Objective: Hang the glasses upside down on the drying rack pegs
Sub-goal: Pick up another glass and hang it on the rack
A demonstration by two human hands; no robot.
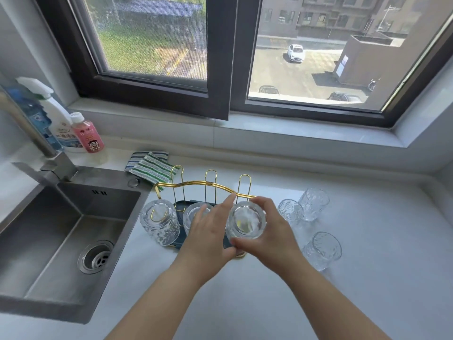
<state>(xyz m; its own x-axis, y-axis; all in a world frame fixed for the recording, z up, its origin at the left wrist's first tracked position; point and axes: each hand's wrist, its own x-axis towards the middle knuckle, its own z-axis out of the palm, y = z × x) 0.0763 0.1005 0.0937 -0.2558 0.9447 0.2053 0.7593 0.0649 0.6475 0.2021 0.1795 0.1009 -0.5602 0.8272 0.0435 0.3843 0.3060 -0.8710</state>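
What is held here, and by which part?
Both hands, left hand and right hand, grip an upside-down textured glass by its side walls, over the rack.

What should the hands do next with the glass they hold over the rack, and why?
Probably lower the held glass fully onto its front peg and let go. It is already upside down between the left hand and right hand, and three glasses wait on the counter.

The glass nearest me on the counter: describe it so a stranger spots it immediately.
Start at the gold drying rack beside the sink. Right of it, three glasses stand upright on the white counter. It is the lone glass closest to the person, apart from the pair behind.
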